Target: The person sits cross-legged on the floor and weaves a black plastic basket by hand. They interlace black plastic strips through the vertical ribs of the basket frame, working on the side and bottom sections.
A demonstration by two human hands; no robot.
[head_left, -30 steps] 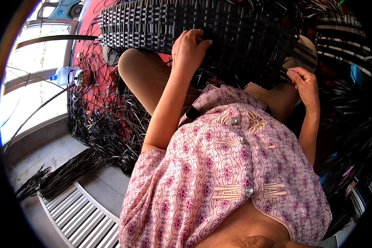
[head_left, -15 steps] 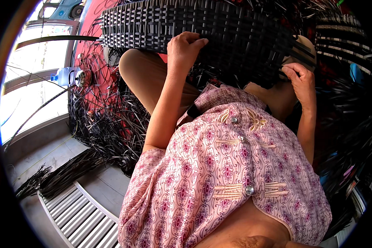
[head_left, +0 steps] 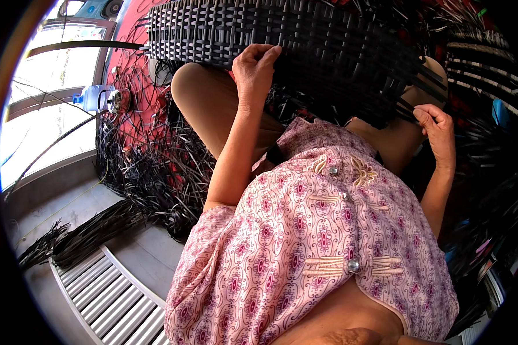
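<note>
A dark woven panel (head_left: 213,31) of flat black strips lies across my bent knees. My left hand (head_left: 253,72) is closed against its near side, thumb pressed to the curled fingers; whatever they pinch is too dark to make out. Loose strip ends stick out at the panel's right end. Thumb and forefinger of my right hand (head_left: 436,127) close on the end of one black strip (head_left: 406,107) there, a little apart from the woven part.
Tangled black strips (head_left: 149,178) cover the red floor at left. Beyond them stand a blue water bottle (head_left: 92,98) and a metal kettle (head_left: 119,100). A white slatted rack (head_left: 106,293) is at lower left. Another woven piece (head_left: 483,75) lies at far right.
My right hand has moved right and slightly down, away from the panel's end, drawing a strip outward. My left hand stays at the panel with its thumb shifted slightly. The view has shifted slightly.
</note>
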